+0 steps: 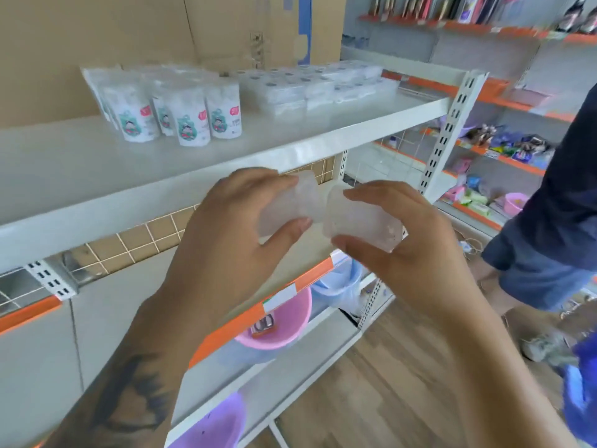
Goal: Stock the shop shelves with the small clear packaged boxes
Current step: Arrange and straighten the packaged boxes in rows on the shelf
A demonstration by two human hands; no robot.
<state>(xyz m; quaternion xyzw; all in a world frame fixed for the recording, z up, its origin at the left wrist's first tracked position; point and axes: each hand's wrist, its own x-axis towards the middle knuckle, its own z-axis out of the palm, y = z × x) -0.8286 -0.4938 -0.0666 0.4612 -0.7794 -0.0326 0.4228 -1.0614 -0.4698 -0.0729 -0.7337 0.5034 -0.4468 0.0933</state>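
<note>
Both hands (232, 227) (410, 240) gripping smooth translucent boxes (358, 218)

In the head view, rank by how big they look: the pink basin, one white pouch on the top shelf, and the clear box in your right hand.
1. pink basin, though partly hidden by the shelf edge
2. clear box in the right hand and white pouch: look alike; the box is nearer, so unranked.

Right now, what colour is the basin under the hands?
Pink basin, on the lower shelf; the head view shows it.
</note>
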